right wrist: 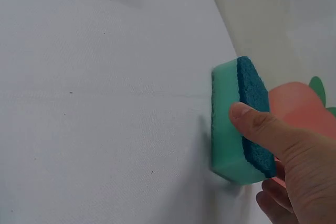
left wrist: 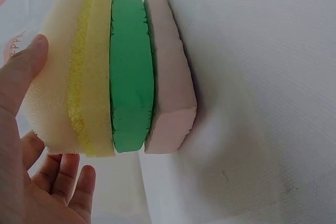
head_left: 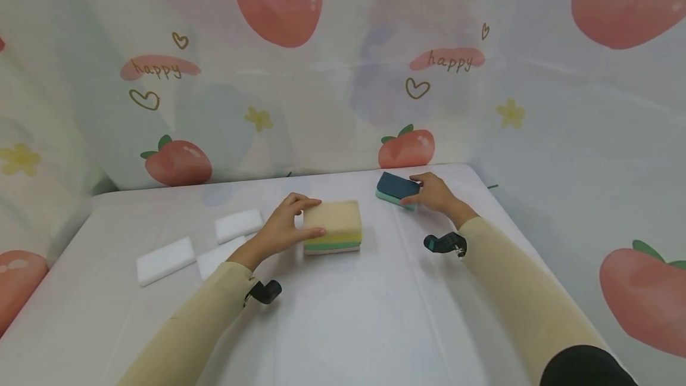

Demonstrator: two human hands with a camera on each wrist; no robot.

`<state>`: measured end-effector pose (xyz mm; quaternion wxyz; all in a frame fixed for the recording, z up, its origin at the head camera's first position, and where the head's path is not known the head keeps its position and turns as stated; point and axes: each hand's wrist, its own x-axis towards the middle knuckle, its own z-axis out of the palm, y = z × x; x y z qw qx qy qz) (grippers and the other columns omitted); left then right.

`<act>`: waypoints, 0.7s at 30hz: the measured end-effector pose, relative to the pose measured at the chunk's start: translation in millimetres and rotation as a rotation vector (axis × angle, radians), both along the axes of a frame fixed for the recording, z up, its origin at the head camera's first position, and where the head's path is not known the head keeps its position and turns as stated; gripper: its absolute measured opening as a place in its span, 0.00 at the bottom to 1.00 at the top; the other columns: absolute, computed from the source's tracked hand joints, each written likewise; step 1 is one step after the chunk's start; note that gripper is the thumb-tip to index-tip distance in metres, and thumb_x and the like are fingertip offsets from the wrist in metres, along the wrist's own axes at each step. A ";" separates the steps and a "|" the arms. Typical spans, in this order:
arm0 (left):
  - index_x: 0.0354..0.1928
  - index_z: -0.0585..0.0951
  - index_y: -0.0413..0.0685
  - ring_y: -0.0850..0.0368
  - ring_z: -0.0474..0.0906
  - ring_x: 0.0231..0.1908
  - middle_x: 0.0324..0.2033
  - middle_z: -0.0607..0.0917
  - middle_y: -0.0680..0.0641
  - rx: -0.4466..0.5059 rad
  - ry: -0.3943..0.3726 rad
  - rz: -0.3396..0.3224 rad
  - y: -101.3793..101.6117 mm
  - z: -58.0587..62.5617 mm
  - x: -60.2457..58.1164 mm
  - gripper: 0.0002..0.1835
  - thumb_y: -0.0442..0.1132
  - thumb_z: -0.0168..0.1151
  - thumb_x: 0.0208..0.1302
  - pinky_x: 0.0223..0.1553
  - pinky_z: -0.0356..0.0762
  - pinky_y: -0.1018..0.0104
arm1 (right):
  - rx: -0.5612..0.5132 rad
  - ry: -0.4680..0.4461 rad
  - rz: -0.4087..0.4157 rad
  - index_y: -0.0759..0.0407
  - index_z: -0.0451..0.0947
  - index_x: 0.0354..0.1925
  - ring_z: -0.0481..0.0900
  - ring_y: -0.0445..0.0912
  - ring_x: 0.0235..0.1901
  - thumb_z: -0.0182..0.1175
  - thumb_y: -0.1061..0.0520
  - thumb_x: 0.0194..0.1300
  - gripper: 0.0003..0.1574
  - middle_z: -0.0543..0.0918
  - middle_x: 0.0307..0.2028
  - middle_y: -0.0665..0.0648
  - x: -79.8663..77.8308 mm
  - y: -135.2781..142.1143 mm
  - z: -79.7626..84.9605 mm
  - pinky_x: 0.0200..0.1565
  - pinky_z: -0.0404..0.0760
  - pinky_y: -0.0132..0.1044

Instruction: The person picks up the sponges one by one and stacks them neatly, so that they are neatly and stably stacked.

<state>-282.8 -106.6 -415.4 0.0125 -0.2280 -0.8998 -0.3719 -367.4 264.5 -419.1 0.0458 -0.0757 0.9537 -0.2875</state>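
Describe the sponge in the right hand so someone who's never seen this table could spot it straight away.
Start at the white-covered table and look toward its far edge, right of centre. There the right hand pinches a scouring sponge. Its dark blue top over a mint-green body sets it apart from the cream-topped sponge stack and the three plain white blocks.

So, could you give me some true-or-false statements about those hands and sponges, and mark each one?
1. The right hand holds a blue-and-green sponge. True.
2. The left hand is at the stack. True.
3. The stack is topped with green. False: a cream layer is on top.
4. A pink layer is at the bottom of the stack. True.
5. In the head view, the table left of the stack is bare. False: three white blocks lie there.
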 end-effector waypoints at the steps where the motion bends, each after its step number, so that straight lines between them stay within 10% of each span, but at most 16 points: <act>1: 0.65 0.76 0.53 0.51 0.71 0.56 0.56 0.73 0.49 0.000 0.000 0.001 -0.1 0.5 0.1 0.38 0.55 0.75 0.52 0.59 0.71 0.54 | 0.003 0.001 -0.003 0.70 0.60 0.71 0.64 0.65 0.64 0.71 0.47 0.59 0.52 0.63 0.67 0.72 -0.5 -0.4 -0.6 0.64 0.68 0.58; 21: 0.66 0.75 0.51 0.50 0.71 0.57 0.56 0.71 0.48 0.001 -0.003 -0.008 -0.2 3.0 1.8 0.39 0.54 0.76 0.52 0.60 0.72 0.55 | -0.005 -0.019 -0.042 0.70 0.60 0.71 0.66 0.64 0.61 0.69 0.46 0.60 0.51 0.64 0.66 0.72 -1.5 -1.5 -6.7 0.63 0.69 0.57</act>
